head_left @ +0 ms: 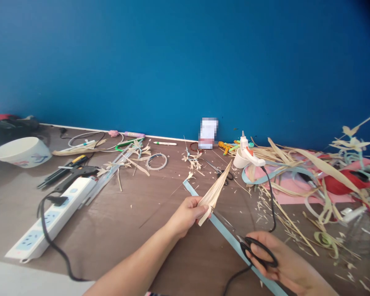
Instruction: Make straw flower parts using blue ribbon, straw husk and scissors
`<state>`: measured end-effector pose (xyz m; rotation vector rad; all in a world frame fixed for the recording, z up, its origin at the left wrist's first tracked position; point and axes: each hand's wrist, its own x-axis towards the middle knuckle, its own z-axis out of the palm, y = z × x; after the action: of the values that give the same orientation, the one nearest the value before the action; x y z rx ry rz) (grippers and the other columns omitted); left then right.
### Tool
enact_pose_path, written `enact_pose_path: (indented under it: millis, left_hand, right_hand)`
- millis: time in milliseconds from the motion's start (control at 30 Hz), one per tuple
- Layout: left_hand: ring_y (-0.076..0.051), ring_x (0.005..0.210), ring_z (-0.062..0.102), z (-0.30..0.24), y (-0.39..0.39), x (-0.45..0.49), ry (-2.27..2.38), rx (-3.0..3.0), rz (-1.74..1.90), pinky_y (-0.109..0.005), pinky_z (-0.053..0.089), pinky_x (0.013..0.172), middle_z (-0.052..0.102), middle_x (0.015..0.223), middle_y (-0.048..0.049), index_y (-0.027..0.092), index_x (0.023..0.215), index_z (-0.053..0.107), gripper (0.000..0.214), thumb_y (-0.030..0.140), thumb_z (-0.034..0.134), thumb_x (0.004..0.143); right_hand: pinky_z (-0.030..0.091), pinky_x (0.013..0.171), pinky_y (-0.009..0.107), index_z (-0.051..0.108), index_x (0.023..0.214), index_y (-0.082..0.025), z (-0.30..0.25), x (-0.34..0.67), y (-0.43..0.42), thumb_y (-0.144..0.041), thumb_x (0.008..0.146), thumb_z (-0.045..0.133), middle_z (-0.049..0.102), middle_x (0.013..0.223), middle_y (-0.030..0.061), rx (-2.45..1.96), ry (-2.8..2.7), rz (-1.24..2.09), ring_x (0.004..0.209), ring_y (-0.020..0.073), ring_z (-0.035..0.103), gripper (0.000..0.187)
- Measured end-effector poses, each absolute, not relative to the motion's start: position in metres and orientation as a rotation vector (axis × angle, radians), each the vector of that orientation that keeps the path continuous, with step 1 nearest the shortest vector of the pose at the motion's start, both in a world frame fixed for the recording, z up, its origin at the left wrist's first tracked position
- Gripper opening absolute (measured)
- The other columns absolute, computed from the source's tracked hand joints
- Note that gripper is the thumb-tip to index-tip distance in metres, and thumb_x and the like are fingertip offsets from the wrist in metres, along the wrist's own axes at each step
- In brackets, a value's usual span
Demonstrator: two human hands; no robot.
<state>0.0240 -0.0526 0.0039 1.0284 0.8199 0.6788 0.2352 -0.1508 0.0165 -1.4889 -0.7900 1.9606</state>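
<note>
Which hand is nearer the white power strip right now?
Left. The left hand, pinching a dried leaf piece, sits right of the power strip; the right hand, gripping black scissors, is farther right still.

Bright, even, diffuse light; no hard source seen. Blue wall (185, 61) saturated, falling to dark vignette at top right corner. Brown bench (126, 224) carries pale sheen near power strip (49, 218); shadows soft, faint, close under objects. Centre sharp: left hand (188, 213) pinching dry leaf (216, 191) crisp. Right hand (283, 267) on scissors (259, 250) at lower edge slightly soft, stretched. Wide-angle bend in wall-bench line; left edge dim, smeared. Pixelated patch (208, 132) at wall.
</note>
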Motion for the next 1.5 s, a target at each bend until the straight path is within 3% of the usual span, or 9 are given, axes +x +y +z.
enact_pose_path:
  millis: [400, 700, 1167, 1367, 1500]
  left_hand:
    - [-0.008, 0.047, 0.041, 0.006, -0.052, 0.024, 0.803, 0.986, 0.679, -0.019, 0.028, 0.042, 0.055, 0.055, -0.0027, 0.010, 0.065, 0.058, 0.024, 0.034, 0.055, 0.067]
    - [-0.006, 0.046, 0.039, 0.003, -0.051, 0.022, 0.724, 0.944, 0.665, -0.017, 0.029, 0.040, 0.048, 0.056, 0.0019, 0.010, 0.073, 0.056, 0.024, 0.021, 0.066, 0.054]
    - [-0.006, 0.048, 0.038, 0.005, -0.052, 0.023, 0.700, 0.979, 0.627, -0.016, 0.031, 0.039, 0.048, 0.060, 0.0026, 0.011, 0.075, 0.056, 0.027, 0.019, 0.068, 0.052]
    - [-0.006, 0.049, 0.042, 0.005, -0.051, 0.022, 0.756, 0.909, 0.673, -0.016, 0.030, 0.040, 0.053, 0.066, 0.0011, 0.011, 0.092, 0.055, 0.043, 0.018, 0.068, 0.052]
    - [-0.005, 0.045, 0.043, 0.002, -0.050, 0.023, 0.719, 0.873, 0.683, -0.016, 0.029, 0.040, 0.051, 0.058, 0.0041, 0.013, 0.096, 0.052, 0.044, 0.016, 0.066, 0.054]
  right_hand:
    - [0.009, 0.034, 0.016, 0.050, 0.070, -0.014, 0.018, 0.228, -0.152, -0.048, 0.056, 0.067, 0.047, 0.046, -0.0053, -1.541, -0.771, 1.869, 0.035, 0.0002, 0.024, 0.040]
    - [0.009, 0.034, 0.015, 0.049, 0.071, -0.014, 0.021, 0.230, -0.152, -0.045, 0.056, 0.065, 0.047, 0.048, -0.0061, -1.586, -0.814, 1.858, 0.035, 0.0000, 0.024, 0.038]
    - [0.010, 0.032, 0.016, 0.048, 0.065, -0.014, 0.024, 0.232, -0.149, -0.047, 0.056, 0.064, 0.043, 0.046, -0.0072, -1.553, -0.847, 1.909, 0.034, -0.0004, 0.024, 0.037]
    - [0.009, 0.033, 0.015, 0.048, 0.064, -0.015, 0.025, 0.231, -0.152, -0.046, 0.058, 0.064, 0.044, 0.044, -0.0071, -1.602, -0.837, 1.839, 0.035, -0.0002, 0.021, 0.036]
    - [0.010, 0.032, 0.014, 0.049, 0.067, -0.014, 0.023, 0.233, -0.149, -0.046, 0.060, 0.064, 0.043, 0.039, -0.0074, -1.606, -0.754, 1.803, 0.033, 0.0003, 0.021, 0.036]
